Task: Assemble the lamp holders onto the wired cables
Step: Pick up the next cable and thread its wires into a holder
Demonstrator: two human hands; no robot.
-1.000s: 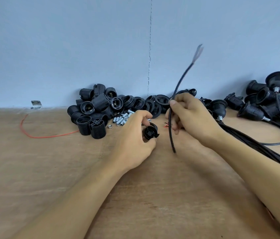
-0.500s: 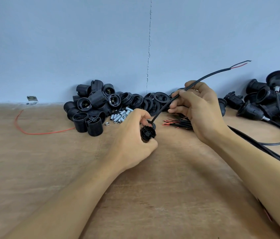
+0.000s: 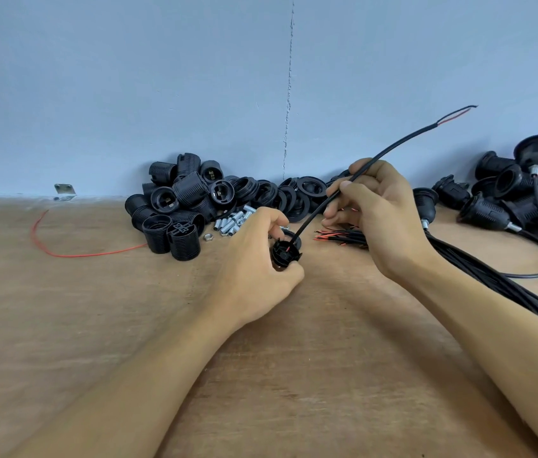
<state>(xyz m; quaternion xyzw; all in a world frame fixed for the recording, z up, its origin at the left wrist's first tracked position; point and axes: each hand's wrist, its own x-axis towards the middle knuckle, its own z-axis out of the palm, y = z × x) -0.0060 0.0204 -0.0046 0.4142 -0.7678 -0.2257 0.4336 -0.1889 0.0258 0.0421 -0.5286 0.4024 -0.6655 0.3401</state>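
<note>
Left hand fingers clamped on lamp holder at desk centre; right hand fingers pinch black cable, lower end entering holder.

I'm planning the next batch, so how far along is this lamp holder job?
Done: several wired holders lie at the right. In hand: the left hand grips a holder, and the right hand pinches a cable whose lower end sits at the holder's opening. Left: a pile of loose holders and a cable bundle wait unassembled.
</note>
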